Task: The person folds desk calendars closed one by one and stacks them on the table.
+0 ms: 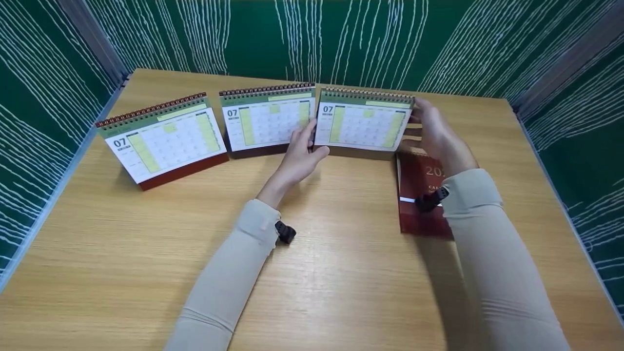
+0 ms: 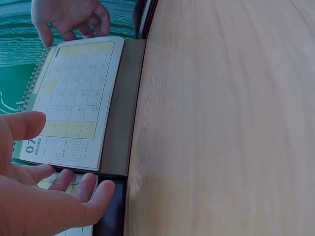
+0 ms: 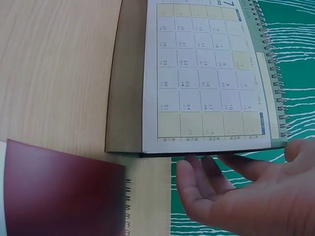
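A desk calendar [image 1: 363,124] with a spiral top and a brown base stands propped on the table, its "07" page facing me. Along its right edge, my right hand [image 1: 436,134] rests with loosely bent fingers. My left hand [image 1: 298,158] is by its left edge, thumb in front and fingers apart; the left wrist view shows the fingertips [image 2: 103,191] beside that edge. Close on the left stands a second calendar [image 1: 263,122] on the same page, partly behind the left hand. Under my right wrist a dark red calendar [image 1: 417,214] lies flat, partly hidden by the sleeve.
A third standing calendar [image 1: 170,141] with a red base is angled at the far left. Behind the wooden table [image 1: 331,273] rises a green wall [image 1: 253,39] with white streaks. Small black cameras [image 1: 285,233] sit on both cuffs.
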Available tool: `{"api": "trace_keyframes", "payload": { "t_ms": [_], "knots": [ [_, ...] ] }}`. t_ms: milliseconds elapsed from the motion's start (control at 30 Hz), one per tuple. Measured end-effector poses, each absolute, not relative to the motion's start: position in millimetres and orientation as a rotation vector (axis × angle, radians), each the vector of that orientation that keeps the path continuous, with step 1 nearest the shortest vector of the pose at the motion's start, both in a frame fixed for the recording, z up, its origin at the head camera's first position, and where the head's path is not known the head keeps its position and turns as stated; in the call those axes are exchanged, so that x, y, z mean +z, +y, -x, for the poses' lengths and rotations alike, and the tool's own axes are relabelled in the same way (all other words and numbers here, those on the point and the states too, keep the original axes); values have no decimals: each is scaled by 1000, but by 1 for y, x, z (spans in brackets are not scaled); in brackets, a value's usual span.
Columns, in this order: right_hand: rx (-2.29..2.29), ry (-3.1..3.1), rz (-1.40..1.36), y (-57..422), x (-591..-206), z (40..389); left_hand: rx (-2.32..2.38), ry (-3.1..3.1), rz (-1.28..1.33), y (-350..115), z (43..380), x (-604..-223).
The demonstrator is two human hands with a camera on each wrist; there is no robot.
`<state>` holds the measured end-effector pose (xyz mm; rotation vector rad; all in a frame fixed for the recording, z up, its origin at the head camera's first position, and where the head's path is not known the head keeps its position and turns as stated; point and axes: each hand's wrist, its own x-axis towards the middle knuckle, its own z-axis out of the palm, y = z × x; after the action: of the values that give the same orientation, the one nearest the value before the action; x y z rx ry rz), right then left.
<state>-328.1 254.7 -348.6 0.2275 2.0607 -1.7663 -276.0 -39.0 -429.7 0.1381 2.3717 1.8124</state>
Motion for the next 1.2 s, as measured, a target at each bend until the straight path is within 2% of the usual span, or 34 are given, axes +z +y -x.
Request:
{"api": "trace_keyframes", "payload": {
  "t_ms": [1200],
  "knots": [
    [-1752,2225,-148,249,-307,333,1830,2356,-174,-40,274,-428]
  ]
}}
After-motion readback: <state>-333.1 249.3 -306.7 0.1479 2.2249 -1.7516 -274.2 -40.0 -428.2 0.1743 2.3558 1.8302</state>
